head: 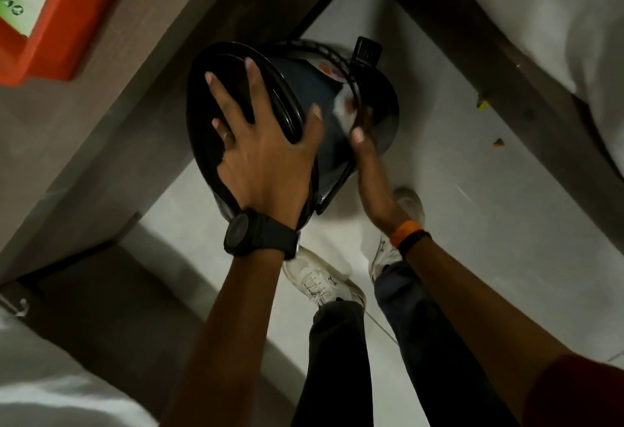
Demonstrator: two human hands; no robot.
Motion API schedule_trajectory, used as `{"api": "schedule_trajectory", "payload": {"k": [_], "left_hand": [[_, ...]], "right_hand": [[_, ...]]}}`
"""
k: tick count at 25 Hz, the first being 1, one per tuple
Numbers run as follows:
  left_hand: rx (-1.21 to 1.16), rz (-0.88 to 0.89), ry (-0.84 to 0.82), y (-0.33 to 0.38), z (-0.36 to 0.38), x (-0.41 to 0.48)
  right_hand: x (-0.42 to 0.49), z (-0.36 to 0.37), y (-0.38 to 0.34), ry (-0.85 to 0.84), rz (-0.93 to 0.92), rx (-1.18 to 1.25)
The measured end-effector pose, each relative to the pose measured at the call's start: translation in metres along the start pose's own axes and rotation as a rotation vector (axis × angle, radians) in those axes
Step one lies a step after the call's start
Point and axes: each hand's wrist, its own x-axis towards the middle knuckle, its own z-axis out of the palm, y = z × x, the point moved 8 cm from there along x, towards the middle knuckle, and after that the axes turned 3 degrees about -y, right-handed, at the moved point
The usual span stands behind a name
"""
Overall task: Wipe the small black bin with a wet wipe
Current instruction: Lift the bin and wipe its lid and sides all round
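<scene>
The small black bin (337, 153) stands tilted on the pale floor, its lid toward me and its foot pedal at the far side. My left hand (260, 153) lies spread flat on the black lid (209, 116), fingers apart, thumb hooked over the lid's rim. My right hand (363, 143) reaches down the bin's right side and presses a white wet wipe (344, 109) against the bin's dark wall near the base. Most of the right hand's fingers are hidden behind the bin and blurred.
A wooden table top (141, 65) with an orange tray (57, 41) is at the left. A dark wooden bed frame (489, 65) with white bedding (557, 4) runs along the right. My white shoes (320, 281) stand on the floor below the bin.
</scene>
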Motion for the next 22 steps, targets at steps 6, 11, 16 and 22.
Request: {"api": "schedule_trajectory", "payload": {"k": [6, 11, 16, 22], "left_hand": [[0.102, 0.024, -0.033, 0.002, 0.005, -0.033], [0.259, -0.014, -0.037, 0.009, -0.004, -0.038], [0.270, -0.170, -0.088, -0.026, -0.008, -0.029], [0.034, -0.256, -0.037, -0.053, -0.010, -0.008]], "right_hand": [[0.039, -0.036, 0.005, 0.129, 0.130, 0.046], [0.026, -0.010, 0.010, -0.002, 0.181, 0.040], [0.001, 0.006, 0.046, -0.029, 0.398, 0.020], [-0.070, 0.068, 0.011, -0.228, -0.198, -0.493]]}}
